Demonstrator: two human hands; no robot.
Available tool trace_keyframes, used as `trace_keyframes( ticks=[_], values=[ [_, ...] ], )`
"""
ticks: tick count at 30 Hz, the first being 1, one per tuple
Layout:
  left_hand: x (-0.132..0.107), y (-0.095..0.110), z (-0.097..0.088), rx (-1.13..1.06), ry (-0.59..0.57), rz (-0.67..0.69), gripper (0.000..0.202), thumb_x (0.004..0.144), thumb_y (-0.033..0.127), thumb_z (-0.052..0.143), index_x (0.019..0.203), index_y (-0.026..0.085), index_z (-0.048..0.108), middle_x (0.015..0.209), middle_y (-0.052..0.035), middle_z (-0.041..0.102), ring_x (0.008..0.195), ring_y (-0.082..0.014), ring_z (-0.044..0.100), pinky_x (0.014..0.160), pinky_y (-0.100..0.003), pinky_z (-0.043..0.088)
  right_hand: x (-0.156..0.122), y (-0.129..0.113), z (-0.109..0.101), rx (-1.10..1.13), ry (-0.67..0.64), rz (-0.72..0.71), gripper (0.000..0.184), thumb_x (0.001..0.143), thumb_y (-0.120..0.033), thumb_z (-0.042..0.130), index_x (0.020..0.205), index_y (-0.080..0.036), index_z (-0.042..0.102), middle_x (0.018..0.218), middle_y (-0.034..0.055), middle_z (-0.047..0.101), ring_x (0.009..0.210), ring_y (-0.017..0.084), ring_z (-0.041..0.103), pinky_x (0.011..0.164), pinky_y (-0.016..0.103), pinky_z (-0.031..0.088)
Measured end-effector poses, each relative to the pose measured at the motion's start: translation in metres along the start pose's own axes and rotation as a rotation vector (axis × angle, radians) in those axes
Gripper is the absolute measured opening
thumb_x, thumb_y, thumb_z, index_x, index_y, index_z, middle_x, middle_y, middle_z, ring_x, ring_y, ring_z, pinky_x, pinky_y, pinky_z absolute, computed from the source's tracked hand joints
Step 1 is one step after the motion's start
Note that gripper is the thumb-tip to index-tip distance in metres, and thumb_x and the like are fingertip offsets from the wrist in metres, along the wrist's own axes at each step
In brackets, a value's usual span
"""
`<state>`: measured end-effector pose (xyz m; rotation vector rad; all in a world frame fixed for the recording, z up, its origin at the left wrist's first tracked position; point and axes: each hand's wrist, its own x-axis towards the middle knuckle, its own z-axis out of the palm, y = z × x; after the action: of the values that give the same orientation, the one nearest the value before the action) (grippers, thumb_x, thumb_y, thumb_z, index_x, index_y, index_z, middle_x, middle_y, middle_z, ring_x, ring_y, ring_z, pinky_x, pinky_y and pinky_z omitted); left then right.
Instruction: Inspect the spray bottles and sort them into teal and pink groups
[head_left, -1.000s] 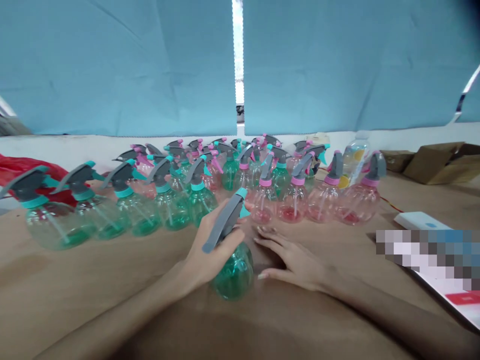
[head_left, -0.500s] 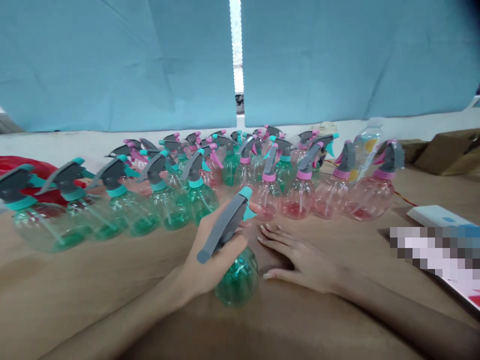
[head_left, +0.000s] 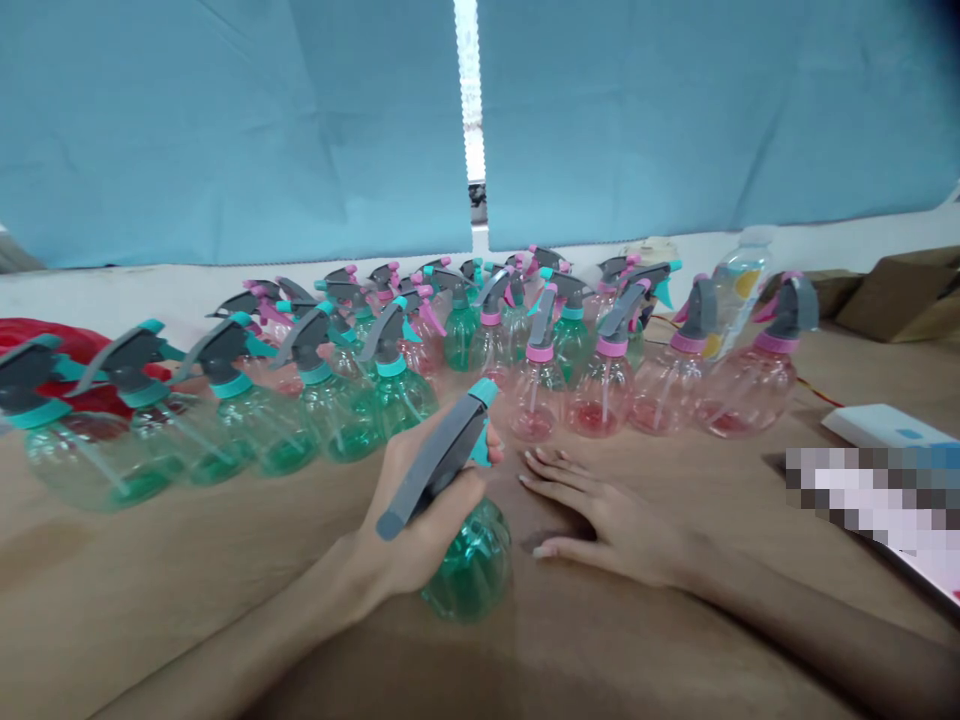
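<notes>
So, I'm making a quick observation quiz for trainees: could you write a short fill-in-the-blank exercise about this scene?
The left hand holds a spray bottle whose body is tinted ____.
The right hand lies open and holds ____.
The spray bottles just beyond the right hand's fingertips have ____ collars.
At the far left, behind the bottles, lies a plastic bag coloured ____.

Missing words: green; nothing; pink; red.

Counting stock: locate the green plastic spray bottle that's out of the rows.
In the head view, the green plastic spray bottle sits lower centre in the left hand, before the rows, beside the right hand.
</notes>
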<state>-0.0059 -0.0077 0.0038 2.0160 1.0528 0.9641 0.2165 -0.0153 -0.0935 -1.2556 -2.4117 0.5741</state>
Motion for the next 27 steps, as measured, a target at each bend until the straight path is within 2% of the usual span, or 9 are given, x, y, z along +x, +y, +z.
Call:
trace_keyframes(
  ticks=[4,8,13,15,20,24,27],
  values=[
    [0.002,0.000,-0.001,-0.015,0.030,-0.039,0.007,0.072,0.022,0.048,0.077,0.026,0.051,0.060,0.0041,0.048,0.050,-0.0149,0.046,0.048,-0.029,0.039,0.000,0.001,-0.001,-0.001,-0.005,-0.011,0.072,0.083,-0.060,0.050,0.142,-0.023,0.031,0.148,0.0063,0.031,0.137,0.026,0.024,0.111,0.048,0.022],
    [0.003,-0.004,0.001,-0.017,0.067,-0.058,0.017,0.072,0.022,0.049,0.088,0.026,0.053,0.072,0.0024,0.056,0.057,-0.0154,0.051,0.052,-0.029,0.043,-0.001,0.003,0.001,0.009,0.026,-0.019,0.065,0.085,-0.056,0.049,0.141,-0.025,0.033,0.147,0.0050,0.033,0.136,0.025,0.025,0.111,0.048,0.022],
    [0.002,-0.009,0.004,0.026,0.074,-0.054,0.011,0.077,0.022,0.048,0.085,0.027,0.054,0.068,0.0034,0.055,0.057,-0.0154,0.053,0.053,-0.029,0.042,-0.001,0.003,0.002,0.010,0.025,-0.013,0.063,0.086,-0.055,0.049,0.141,-0.027,0.034,0.147,0.0039,0.033,0.137,0.025,0.025,0.111,0.049,0.023],
    [0.003,-0.009,0.005,0.022,0.062,-0.056,0.009,0.077,0.022,0.048,0.082,0.027,0.053,0.068,0.0038,0.054,0.057,-0.0151,0.052,0.053,-0.029,0.041,-0.001,0.002,0.001,0.006,0.030,-0.012,0.062,0.086,-0.055,0.048,0.140,-0.027,0.034,0.146,0.0039,0.034,0.136,0.025,0.026,0.111,0.048,0.023],
    [0.004,-0.003,0.004,-0.035,0.040,-0.044,0.019,0.074,0.018,0.048,0.089,0.028,0.053,0.063,0.0058,0.047,0.050,-0.0136,0.046,0.048,-0.028,0.037,0.000,0.000,0.000,-0.019,0.021,-0.002,0.062,0.088,-0.055,0.044,0.141,-0.024,0.034,0.147,0.0046,0.033,0.137,0.023,0.024,0.111,0.047,0.023],
    [0.004,0.001,0.003,-0.046,0.037,-0.048,0.024,0.073,0.020,0.048,0.094,0.028,0.054,0.062,0.0055,0.048,0.049,-0.0138,0.045,0.047,-0.028,0.037,0.000,0.000,0.000,-0.033,0.001,0.002,0.063,0.088,-0.056,0.043,0.141,-0.024,0.034,0.148,0.0039,0.032,0.137,0.023,0.023,0.112,0.046,0.023],
    [0.004,0.002,0.003,-0.042,0.035,-0.064,0.021,0.072,0.021,0.048,0.091,0.026,0.054,0.059,0.0054,0.048,0.047,-0.0136,0.043,0.045,-0.027,0.036,0.000,0.001,0.000,-0.042,-0.004,0.004,0.062,0.089,-0.056,0.041,0.141,-0.023,0.034,0.148,0.0039,0.031,0.137,0.022,0.022,0.112,0.046,0.022]
  ],
)
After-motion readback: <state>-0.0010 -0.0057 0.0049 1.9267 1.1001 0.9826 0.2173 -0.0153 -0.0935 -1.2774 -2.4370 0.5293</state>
